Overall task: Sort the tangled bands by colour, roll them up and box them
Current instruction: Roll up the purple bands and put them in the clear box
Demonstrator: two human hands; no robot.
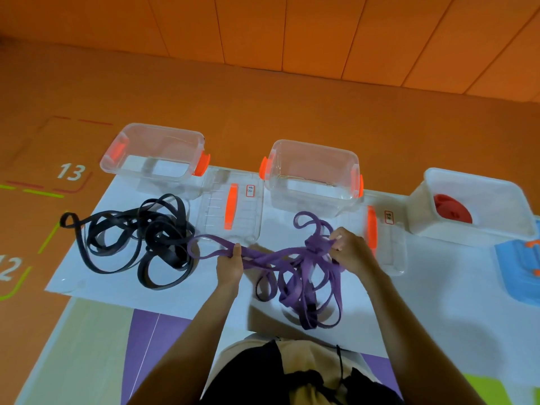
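Orange panelled wall (292, 30); orange floor (263, 112), 13 and 12 painted at left. White sheet (163, 290) over purple mat (146, 346). Along far edge: left clear box (175, 131), centre clear box (315, 147), white box (496, 206) with red roll (451, 211). On sheet: black bands (140, 244) heaped left, purple bands (304, 276) centre. Grips purple strand in curled left hand (230, 263); pinches knot with right hand (349, 249).

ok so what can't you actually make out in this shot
All from the head view.
Writing on the lid labels: too small and blurred to read.
What the blue item is: cut off by the right edge.
Lower part of the red roll: hidden by the white box wall.
Knot in the purple bands: covered by the right hand.
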